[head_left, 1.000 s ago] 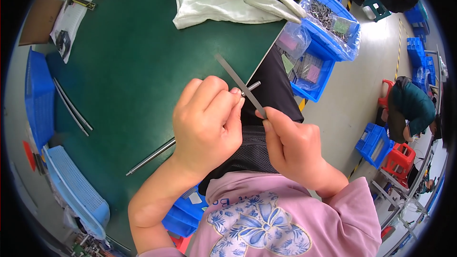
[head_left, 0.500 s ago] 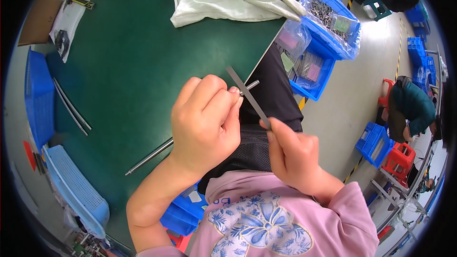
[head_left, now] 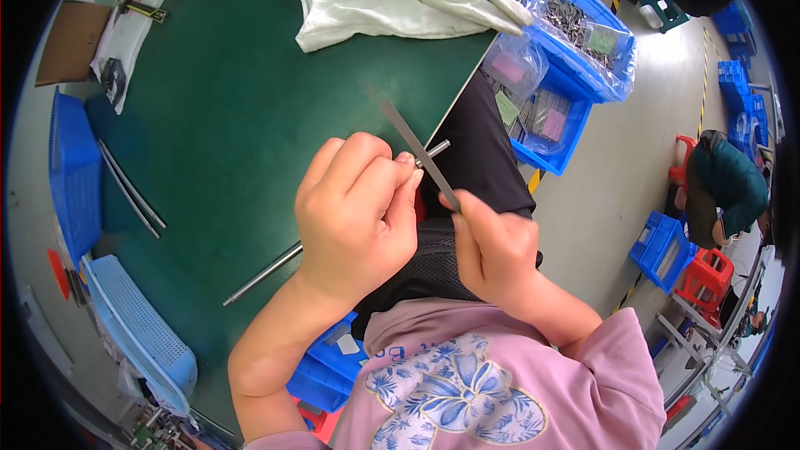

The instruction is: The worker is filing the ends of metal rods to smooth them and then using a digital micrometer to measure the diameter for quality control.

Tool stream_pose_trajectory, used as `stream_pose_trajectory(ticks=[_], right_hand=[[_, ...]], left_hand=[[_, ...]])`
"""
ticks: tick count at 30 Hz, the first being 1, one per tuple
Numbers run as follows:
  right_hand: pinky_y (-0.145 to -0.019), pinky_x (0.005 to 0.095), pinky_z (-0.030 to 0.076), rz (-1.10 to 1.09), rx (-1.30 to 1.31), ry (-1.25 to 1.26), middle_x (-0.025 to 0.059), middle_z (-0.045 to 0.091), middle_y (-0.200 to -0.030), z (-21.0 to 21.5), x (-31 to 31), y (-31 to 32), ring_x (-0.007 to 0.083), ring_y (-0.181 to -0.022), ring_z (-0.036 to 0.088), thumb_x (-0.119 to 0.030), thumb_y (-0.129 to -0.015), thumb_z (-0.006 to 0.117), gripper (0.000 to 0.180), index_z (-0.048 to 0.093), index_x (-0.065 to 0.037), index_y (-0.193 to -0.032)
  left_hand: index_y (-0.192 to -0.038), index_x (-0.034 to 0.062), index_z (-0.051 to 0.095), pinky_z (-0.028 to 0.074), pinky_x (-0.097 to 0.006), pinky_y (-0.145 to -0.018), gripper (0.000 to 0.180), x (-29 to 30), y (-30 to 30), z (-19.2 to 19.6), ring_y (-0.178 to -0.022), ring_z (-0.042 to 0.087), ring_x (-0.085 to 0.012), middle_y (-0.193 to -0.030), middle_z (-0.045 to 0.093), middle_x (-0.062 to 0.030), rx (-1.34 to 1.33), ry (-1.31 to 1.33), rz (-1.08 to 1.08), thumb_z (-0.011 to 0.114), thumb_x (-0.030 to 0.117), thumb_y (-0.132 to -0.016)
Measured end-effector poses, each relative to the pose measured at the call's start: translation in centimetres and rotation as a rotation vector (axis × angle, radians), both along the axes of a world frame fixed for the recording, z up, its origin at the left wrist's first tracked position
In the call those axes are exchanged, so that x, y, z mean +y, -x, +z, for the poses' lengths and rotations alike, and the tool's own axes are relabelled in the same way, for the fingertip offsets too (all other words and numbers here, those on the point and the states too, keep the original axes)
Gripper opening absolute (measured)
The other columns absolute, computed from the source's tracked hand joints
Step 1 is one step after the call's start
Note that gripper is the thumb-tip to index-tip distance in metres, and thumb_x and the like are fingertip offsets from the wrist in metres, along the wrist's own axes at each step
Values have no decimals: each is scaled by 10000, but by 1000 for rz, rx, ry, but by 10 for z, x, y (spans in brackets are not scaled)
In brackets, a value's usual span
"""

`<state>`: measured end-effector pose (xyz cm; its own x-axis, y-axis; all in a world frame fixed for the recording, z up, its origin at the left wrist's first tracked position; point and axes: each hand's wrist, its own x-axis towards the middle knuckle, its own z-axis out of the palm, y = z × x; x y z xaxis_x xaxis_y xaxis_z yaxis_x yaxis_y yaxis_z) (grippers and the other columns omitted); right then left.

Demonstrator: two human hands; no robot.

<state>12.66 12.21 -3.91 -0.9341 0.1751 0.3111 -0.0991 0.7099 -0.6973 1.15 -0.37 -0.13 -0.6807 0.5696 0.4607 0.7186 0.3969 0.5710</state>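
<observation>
My left hand [head_left: 354, 212] is closed around a thin metal rod [head_left: 265, 273]. One long end of the rod sticks out past the wrist over the green table, and a short end shows beyond my fingertips. My right hand [head_left: 498, 248] pinches one end of a flat grey file [head_left: 407, 135] between thumb and fingers. The file crosses the rod's short end close to my left fingertips and seems to touch it. Its far tip is blurred. Most of the rod's middle is hidden in my left fist.
A white glove [head_left: 400, 0] lies on the green table [head_left: 217, 133]. Two thin rods [head_left: 129, 187] rest near blue baskets [head_left: 73, 175] at the left. Blue bins [head_left: 575, 129] of metal parts stand off the table's right edge. Other people [head_left: 725, 187] sit farther right.
My right hand and the file have slid up and to the left across the rod. My left hand keeps its hold with only a slight shift.
</observation>
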Motion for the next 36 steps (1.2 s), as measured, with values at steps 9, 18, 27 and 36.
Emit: stream_pose_trajectory(ticks=[9, 18, 27, 36], right_hand=[[-410, 282, 390, -6, 59, 76, 94, 569, -602, -6, -1, 6, 185, -401, 516, 64, -823, 562, 212, 613, 41, -1028], [-393, 328, 395, -58, 92, 59, 83, 529, -540, -4, -4, 18, 235, -409, 534, -30, -783, 639, 211, 604, -7, -991], [-394, 321, 408, -21, 42, 53, 104, 578, -573, 4, -2, 19, 235, -411, 551, -24, -786, 636, 230, 610, 16, -1011], [-395, 322, 408, -22, 15, 22, 94, 561, -563, 19, 1, 22, 241, -420, 552, -30, -785, 634, 226, 607, -7, -1008]], left_hand=[[-692, 18, 570, 385, -338, -498, 151, 0, 1, 0, -578, 466, -235, -691, 511, -63, -12, -15, -1, 699, -56, -669], [-693, 18, 573, 393, -345, -505, 145, -1, 0, 1, -590, 470, -238, -702, 512, -64, -18, 2, -2, 696, -54, -665], [-689, 15, 566, 391, -349, -504, 148, -1, 2, 1, -591, 470, -243, -699, 506, -66, 1, -2, -13, 694, -54, -660], [-693, 13, 566, 392, -352, -506, 143, 0, 2, 0, -590, 471, -245, -701, 505, -71, 8, -16, -15, 690, -52, -665]])
